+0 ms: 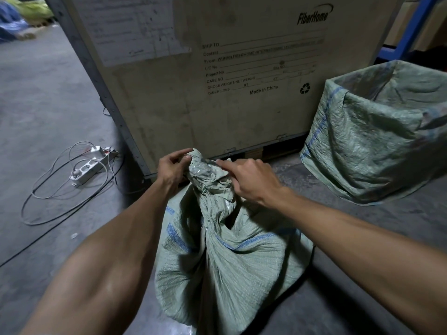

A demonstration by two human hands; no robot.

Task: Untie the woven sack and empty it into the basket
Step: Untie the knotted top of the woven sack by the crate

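A pale green woven sack with blue stripes stands on the concrete floor in front of me, its neck bunched and bound with clear tape. My left hand pinches the left side of the bunched neck. On the neck's right side my right hand rests its fingers on the fabric and pinches the tape end. At the right stands the basket, lined with an open green woven sack; its inside is mostly hidden.
A large wooden crate with printed shipping text rises directly behind the sack. White power strips and looped cables lie on the floor to the left. A blue rack post stands behind the basket.
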